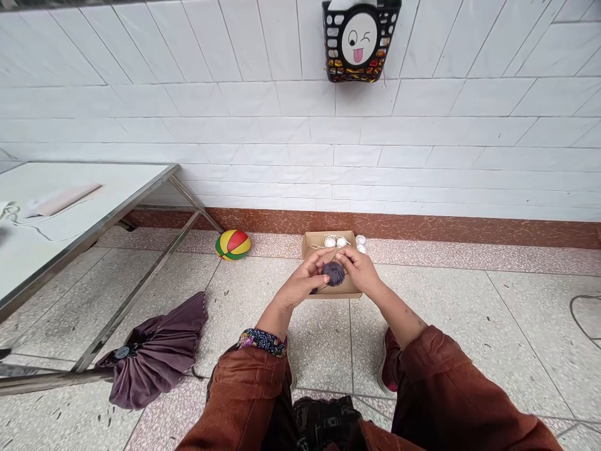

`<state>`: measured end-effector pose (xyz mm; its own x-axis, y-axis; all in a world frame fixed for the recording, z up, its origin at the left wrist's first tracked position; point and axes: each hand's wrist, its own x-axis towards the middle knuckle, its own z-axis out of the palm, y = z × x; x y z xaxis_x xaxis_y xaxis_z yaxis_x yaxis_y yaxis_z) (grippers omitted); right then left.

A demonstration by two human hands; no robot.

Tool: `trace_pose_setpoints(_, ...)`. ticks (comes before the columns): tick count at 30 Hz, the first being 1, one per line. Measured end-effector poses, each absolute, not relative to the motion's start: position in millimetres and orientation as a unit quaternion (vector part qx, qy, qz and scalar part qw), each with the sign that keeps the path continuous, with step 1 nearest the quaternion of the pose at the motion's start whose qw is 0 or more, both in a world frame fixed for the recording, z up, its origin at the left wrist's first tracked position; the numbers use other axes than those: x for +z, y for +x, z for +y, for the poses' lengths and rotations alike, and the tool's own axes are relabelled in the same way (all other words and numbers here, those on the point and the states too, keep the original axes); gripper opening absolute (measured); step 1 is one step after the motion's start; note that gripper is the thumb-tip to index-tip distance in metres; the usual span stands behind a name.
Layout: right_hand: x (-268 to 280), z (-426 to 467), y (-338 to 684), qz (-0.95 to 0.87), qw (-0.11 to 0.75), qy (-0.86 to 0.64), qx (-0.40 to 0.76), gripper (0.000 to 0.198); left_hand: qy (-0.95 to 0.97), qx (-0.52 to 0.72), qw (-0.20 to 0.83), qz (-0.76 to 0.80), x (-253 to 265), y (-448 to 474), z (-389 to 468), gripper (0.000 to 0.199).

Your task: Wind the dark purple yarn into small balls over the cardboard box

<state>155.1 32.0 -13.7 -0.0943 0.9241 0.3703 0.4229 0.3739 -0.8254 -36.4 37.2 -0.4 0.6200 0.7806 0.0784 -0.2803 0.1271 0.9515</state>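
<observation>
A dark purple ball [334, 275], apparently of wound yarn or wrapped cloth, is held in my left hand [301, 277], with the thumb across its lower left and the fingers above. Close at its upper right, my right hand [360, 270] is closed in a pinch, and what lies between its fingertips is too small to make out. Both hands are over a shallow cardboard box [335, 295] on the floor. Two white balls [336, 241] with pale strings lie at the far end of that box. Some of its inside is hidden by my hands.
More white balls [360, 243] sit outside the box at its right. A red, yellow and green ball [233, 244] rests by the wall. At left are a metal-framed table [117, 188] and a folded purple umbrella [162, 351]. A black basket [361, 41] hangs on the tiled wall.
</observation>
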Motion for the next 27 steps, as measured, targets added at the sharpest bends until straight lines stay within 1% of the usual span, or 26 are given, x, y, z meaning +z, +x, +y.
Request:
trace_pose_setpoints(5, -25, 26, 145, -0.726, 0.395, -0.485, 0.287, 0.020, 0.432, 0.484, 0.713, 0.266, 0, -38, 42, 0.045)
trace_pose_setpoints(8, -27, 20, 140, -0.761, 0.358, -0.462, 0.282, 0.022, 0.386, 0.524, 0.692, 0.313, -3, -38, 47, 0.041)
trace_pose_setpoints(12, -19, 12, 136, -0.792, 0.350, -0.407, 0.292, 0.025, 0.389, 0.514, 0.650, 0.402, -10, -39, 53, 0.039)
trace_pose_setpoints(15, -7, 8, 137, -0.786, 0.368, -0.375, 0.325, 0.025, 0.461, 0.471, 0.587, 0.469, -17, -40, 54, 0.039)
trace_pose_setpoints(17, -1, 8, 141, -0.763, 0.395, -0.387, 0.336, 0.024, 0.517, 0.425, 0.568, 0.479, -20, -40, 53, 0.041)
trace_pose_setpoints(19, 3, 11, 146, -0.731, 0.429, -0.414, 0.330, 0.024, 0.549, 0.384, 0.588, 0.455, -21, -40, 50, 0.047)
trace_pose_setpoints(22, 1, 21, 154, -0.684, 0.473, -0.466, 0.302, 0.025, 0.556, 0.340, 0.658, 0.377, -16, -42, 43, 0.062)
trace_pose_setpoints(25, -10, 30, 156, -0.664, 0.465, -0.508, 0.293, 0.025, 0.538, 0.335, 0.718, 0.287, -7, -44, 38, 0.067)
trace_pose_setpoints(27, -19, 31, 152, -0.673, 0.435, -0.517, 0.300, 0.025, 0.512, 0.366, 0.732, 0.259, -3, -45, 38, 0.061)
